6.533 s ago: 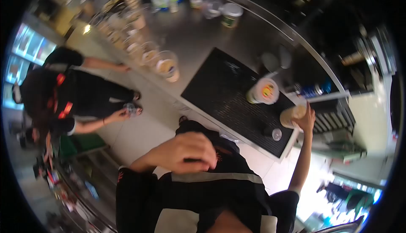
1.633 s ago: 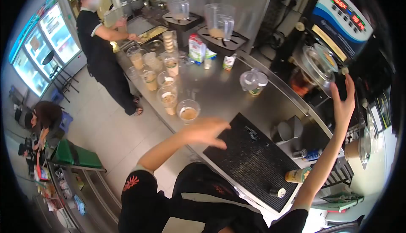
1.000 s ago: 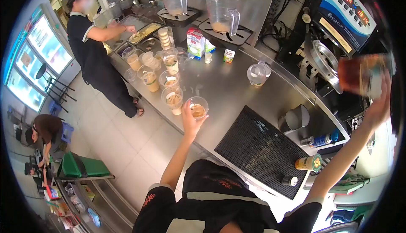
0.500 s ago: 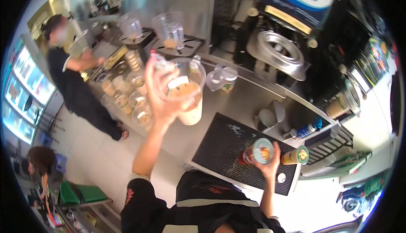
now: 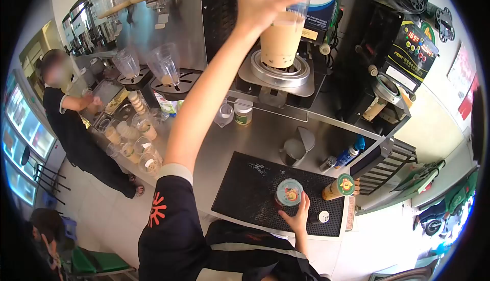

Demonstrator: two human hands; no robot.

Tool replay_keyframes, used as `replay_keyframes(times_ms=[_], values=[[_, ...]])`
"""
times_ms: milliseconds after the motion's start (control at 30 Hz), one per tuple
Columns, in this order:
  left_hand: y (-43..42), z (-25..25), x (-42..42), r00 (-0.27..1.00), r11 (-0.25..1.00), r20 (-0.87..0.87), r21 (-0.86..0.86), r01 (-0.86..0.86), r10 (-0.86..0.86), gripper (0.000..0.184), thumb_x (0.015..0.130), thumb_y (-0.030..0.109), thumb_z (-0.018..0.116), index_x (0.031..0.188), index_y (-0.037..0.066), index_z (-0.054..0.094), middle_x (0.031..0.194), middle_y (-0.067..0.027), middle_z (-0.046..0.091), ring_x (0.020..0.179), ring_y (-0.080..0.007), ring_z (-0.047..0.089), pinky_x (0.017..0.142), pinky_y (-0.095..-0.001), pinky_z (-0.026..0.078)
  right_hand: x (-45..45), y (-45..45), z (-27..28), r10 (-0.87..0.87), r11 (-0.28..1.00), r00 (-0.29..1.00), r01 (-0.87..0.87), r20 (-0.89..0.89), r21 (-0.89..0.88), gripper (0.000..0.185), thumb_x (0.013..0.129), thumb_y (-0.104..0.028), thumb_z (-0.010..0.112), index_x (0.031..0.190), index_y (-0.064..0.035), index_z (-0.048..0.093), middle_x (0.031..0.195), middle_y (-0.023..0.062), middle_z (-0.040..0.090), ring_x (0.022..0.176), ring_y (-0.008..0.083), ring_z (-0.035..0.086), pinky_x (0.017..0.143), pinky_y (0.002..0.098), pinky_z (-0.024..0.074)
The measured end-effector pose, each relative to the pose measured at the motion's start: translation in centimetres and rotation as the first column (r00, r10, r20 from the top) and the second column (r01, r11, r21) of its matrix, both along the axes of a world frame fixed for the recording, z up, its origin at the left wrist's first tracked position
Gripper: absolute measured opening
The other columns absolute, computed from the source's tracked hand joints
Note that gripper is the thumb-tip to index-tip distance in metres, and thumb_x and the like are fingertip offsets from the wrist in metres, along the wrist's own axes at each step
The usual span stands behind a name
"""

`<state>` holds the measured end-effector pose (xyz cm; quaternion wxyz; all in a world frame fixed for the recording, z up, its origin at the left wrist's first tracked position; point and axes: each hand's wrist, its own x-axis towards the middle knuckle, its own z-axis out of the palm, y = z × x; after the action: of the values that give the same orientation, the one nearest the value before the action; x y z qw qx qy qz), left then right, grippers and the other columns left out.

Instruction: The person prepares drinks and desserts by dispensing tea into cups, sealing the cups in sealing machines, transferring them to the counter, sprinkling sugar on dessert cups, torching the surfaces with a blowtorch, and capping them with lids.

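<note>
One sealing machine (image 5: 324, 6), far side — metal ring (image 5: 296, 78) facing up under milky-drink cup (image 5: 280, 45), presumably shaped to seat it. Black mat (image 5: 245, 189) near, likely for drips. Milky-drink cup upright, left hand (image 5: 262, 8) curling fingers round upper part, clear of base; whether base touches ring, cannot tell. Sealed cup (image 5: 289, 192) on mat, right hand (image 5: 297, 216) wrapped round near-right side — steadying it, apparently.

The left arm (image 5: 208, 94) is outstretched upward, left grip (image 5: 259, 9) curled; the right grip (image 5: 297, 216) is cupped lower.
</note>
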<state>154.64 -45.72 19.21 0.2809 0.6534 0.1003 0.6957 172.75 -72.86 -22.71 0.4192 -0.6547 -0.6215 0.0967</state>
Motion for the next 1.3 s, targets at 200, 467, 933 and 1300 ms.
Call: replay_keyframes(times_ms=[200,467,933,1300], values=[[3.6,-4.7,1.6,0.961,0.964,-0.121,-0.061,-0.258,0.249,0.106,0.041,0.035,0.083,0.123,-0.004,0.029,0.111,-0.0219,0.048,0.1,-0.0287,0.052,0.086,-0.0353,0.042,-0.6,-2.7,1.1,0.012,1.0,0.995,-0.013,-0.101,-0.005,0.091,0.054,-0.022,0.078,0.129,-0.0033,0.028,0.122,0.0193,0.035,0.106,0.0324,0.042,0.082,0.0383,0.0407],[1.4,-8.7,-0.3,0.841,0.909,-0.461,-0.149,-0.388,0.283,0.111,0.035,0.045,0.08,0.123,-0.002,0.031,0.108,-0.0222,0.053,0.102,-0.033,0.052,0.088,-0.036,0.04,-2.0,-1.5,5.7,0.317,0.919,0.948,-0.303,-0.016,0.252,0.05,0.063,-0.012,0.069,0.106,0.0017,0.048,0.087,0.0151,0.056,0.076,0.0266,0.055,0.07,0.034,0.0442],[-1.1,-12.3,-37.4,0.133,0.772,-0.932,-0.354,-0.528,-0.336,0.066,0.076,0.051,0.057,0.119,0.003,0.044,0.1,-0.011,0.058,0.09,-0.0205,0.055,0.073,-0.0284,0.044,-21.5,12.0,7.3,0.698,0.714,0.706,-0.673,-0.123,0.193,0.022,0.065,-0.015,0.067,0.08,-0.0004,0.06,0.076,0.0116,0.06,0.069,0.0266,0.058,0.066,0.0335,0.0466],[2.9,-36.4,-66.8,0.683,0.184,-0.675,-0.736,-0.652,-0.278,0.082,0.074,0.071,0.034,0.122,0.004,0.041,0.111,-0.0144,0.048,0.098,-0.0194,0.048,0.079,-0.03,0.039,-52.3,30.1,10.8,0.698,0.529,0.413,-0.848,-0.585,0.033,0.058,0.066,-0.024,0.067,0.115,-0.0014,0.047,0.112,0.0127,0.053,0.105,0.0244,0.049,0.086,0.0353,0.0395]])
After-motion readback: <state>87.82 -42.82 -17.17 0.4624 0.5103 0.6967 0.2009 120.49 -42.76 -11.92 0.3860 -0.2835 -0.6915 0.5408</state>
